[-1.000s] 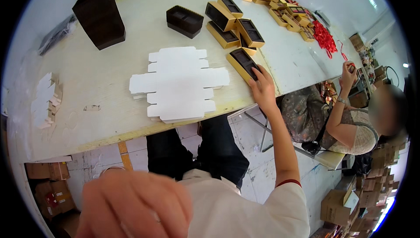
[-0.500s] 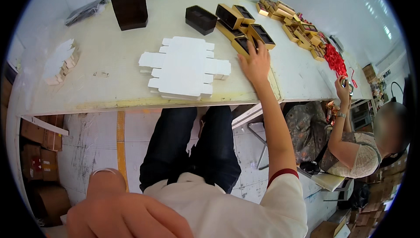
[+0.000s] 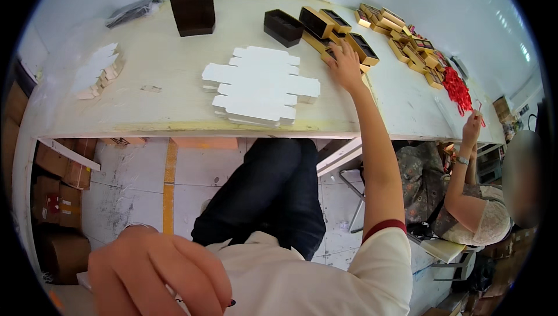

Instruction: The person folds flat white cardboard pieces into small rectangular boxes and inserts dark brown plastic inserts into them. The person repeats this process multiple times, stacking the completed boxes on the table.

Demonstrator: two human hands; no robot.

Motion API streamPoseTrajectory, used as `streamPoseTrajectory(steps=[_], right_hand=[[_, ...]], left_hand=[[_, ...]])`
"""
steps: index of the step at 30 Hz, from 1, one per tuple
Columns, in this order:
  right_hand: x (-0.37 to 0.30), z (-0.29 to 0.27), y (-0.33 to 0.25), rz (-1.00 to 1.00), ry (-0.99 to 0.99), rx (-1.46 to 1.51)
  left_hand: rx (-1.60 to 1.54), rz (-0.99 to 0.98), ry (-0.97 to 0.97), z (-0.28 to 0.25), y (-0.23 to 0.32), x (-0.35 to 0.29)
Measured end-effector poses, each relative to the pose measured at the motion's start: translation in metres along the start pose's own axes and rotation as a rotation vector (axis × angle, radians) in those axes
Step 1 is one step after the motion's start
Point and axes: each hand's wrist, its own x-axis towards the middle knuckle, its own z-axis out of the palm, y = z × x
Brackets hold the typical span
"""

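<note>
My right hand (image 3: 347, 67) reaches over the table to a cluster of gold boxes (image 3: 361, 50) with dark insides. Its fingers are spread over the nearest box, which they partly hide. My left hand (image 3: 160, 272) is raised close at the lower left, its fingers curled inward; whatever they hold is hidden, though a small dark tip shows by them. Left of the gold boxes sits a dark insert tray (image 3: 283, 28). A stack of flat white carton blanks (image 3: 256, 83) lies in front of me, left of my right forearm.
A tall stack of dark trays (image 3: 192, 2) stands at the back left, near a smaller stack of white blanks (image 3: 99, 72). More gold boxes (image 3: 415, 54) and red ribbons (image 3: 457, 90) lie to the right, where a co-worker (image 3: 474, 211) sits. The table's front edge (image 3: 203, 131) runs before my legs.
The view has shifted, so the table things appear farther right. My right hand stays at the gold boxes, slightly farther in. My left hand's fingers have curled more, and my legs have come together.
</note>
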Motion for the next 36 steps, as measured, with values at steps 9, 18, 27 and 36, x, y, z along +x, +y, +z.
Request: streamPoseTrajectory(steps=[9, 18, 27, 36], right_hand=[[-0.042, -0.066, -0.152, -0.268, -0.352, 0.485], [-0.031, -0.091, -0.156, -0.268, -0.580, 0.459], [-0.017, -0.086, -0.158, -0.212, -0.290, 0.531], [-0.029, -0.077, -0.148, -0.201, -0.259, 0.411]], left_hand=[[0.891, -0.707, 0.487, -0.111, -0.073, -0.072], [1.287, -0.863, -0.001, -0.142, -0.100, -0.066], [1.318, -0.742, 0.159, -0.163, -0.102, -0.060], [1.445, -0.706, 0.297, -0.159, -0.133, -0.065]])
